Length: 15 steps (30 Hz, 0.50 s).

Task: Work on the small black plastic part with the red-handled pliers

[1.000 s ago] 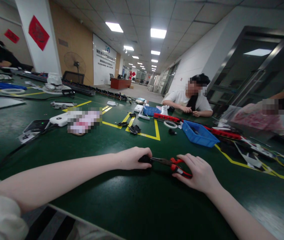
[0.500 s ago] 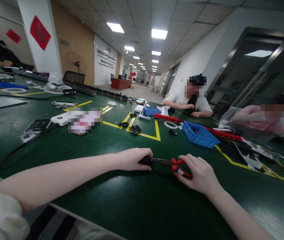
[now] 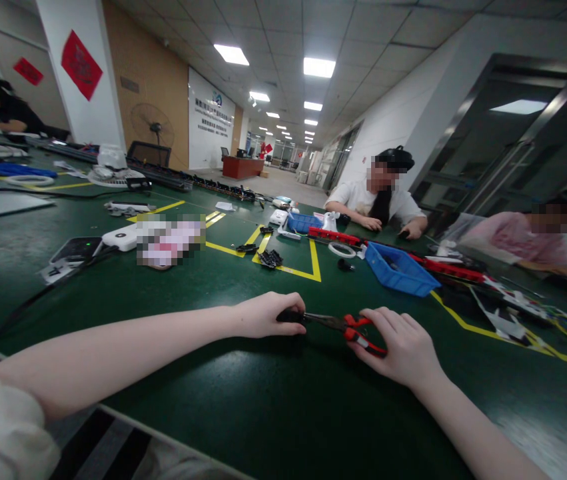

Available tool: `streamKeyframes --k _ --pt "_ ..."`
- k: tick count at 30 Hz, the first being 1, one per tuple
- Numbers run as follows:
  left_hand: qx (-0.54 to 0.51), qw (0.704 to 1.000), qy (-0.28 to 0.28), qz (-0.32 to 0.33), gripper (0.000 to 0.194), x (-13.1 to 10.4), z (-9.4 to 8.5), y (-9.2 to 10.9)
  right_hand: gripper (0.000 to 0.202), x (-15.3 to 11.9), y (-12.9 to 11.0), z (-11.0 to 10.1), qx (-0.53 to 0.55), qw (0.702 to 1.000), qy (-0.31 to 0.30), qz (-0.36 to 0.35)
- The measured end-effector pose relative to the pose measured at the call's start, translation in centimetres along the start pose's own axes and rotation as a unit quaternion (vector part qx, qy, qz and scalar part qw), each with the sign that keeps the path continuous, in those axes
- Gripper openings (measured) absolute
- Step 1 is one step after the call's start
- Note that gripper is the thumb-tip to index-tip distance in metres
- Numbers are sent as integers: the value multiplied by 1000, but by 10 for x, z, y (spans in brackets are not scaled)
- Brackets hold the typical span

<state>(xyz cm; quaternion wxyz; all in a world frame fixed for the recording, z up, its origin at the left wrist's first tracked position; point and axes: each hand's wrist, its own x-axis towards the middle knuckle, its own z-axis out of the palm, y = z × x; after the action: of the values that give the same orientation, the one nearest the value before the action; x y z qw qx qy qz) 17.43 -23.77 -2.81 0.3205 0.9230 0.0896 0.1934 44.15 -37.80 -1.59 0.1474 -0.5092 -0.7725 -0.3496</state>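
My left hand (image 3: 270, 315) grips a small black part (image 3: 290, 316) between thumb and fingers; its exact kind is hard to make out. My right hand (image 3: 400, 343) is wrapped round the red and black handles of a pair of long-nose pliers (image 3: 350, 328). The jaws of the pliers point left and reach the black part at my left fingertips. Whether the jaws are clamped on it, I cannot tell. Both hands are just above the green table (image 3: 203, 390).
Small black parts (image 3: 270, 259) lie beside yellow tape ahead. A blue bin (image 3: 400, 268) stands at the right, a white ring (image 3: 342, 250) near it. A phone (image 3: 170, 245) and a white device (image 3: 126, 235) with a cable lie left. Across the table sits a person (image 3: 380, 200).
My hands and the pliers have barely moved; the pliers' handles sit slightly farther right. Across the table, the person's hands have moved lower and farther apart.
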Motion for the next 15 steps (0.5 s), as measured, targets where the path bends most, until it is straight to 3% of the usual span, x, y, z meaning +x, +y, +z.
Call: streamKeyframes --k 15 --pt "21 1000 -6 -8 32 -1 -1 3 46 0 -1 2 33 999 -14 18"
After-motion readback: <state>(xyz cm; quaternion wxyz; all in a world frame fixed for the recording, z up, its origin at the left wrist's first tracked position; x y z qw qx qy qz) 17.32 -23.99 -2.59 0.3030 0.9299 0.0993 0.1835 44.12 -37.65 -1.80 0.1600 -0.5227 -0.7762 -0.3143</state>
